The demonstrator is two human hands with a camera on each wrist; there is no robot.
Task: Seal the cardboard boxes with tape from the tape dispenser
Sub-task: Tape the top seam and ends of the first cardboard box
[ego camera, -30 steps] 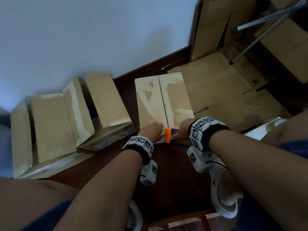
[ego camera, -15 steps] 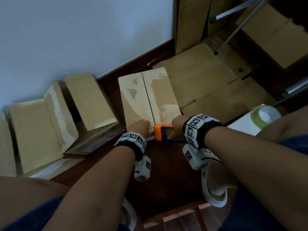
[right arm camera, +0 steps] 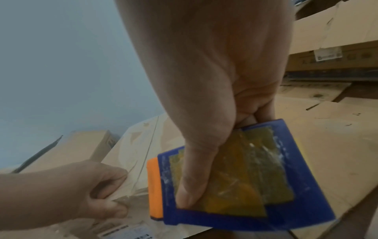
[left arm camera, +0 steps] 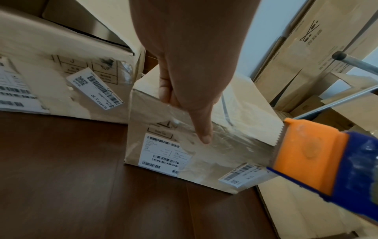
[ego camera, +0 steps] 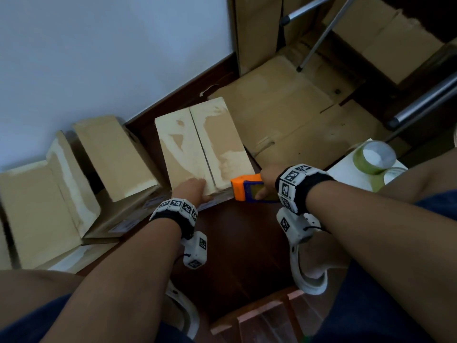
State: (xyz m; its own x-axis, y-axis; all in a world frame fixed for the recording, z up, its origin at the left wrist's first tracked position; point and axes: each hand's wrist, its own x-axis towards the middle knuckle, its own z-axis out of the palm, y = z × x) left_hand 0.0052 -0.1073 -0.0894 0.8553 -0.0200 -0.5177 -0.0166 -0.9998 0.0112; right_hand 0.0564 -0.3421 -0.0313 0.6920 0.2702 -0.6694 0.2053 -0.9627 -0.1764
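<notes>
A closed cardboard box (ego camera: pixel 202 149) stands on the dark floor, its centre seam running away from me. My left hand (ego camera: pixel 191 190) grips the box's near top edge, fingers on top. Its thumb (left arm camera: pixel 204 129) presses clear tape (left arm camera: pixel 235 137) onto the front face. The tape stretches right to the toothed orange end of the blue tape dispenser (ego camera: pixel 247 188) at the box's near right corner. My right hand (ego camera: pixel 267 177) grips that dispenser (right arm camera: pixel 225 186), thumb lying across its yellowish roll.
Several other cardboard boxes (ego camera: pixel 118 154) lean against the wall on the left. Flattened cardboard (ego camera: pixel 284 125) covers the floor to the right. Green tape rolls (ego camera: pixel 373 157) sit on a white surface by my right knee. Metal stand legs (ego camera: pixel 321 38) cross the far right.
My right hand has drawn the dispenser to the right, away from my left hand, pulling tape across the box's front face. My left hand has stayed on the near edge.
</notes>
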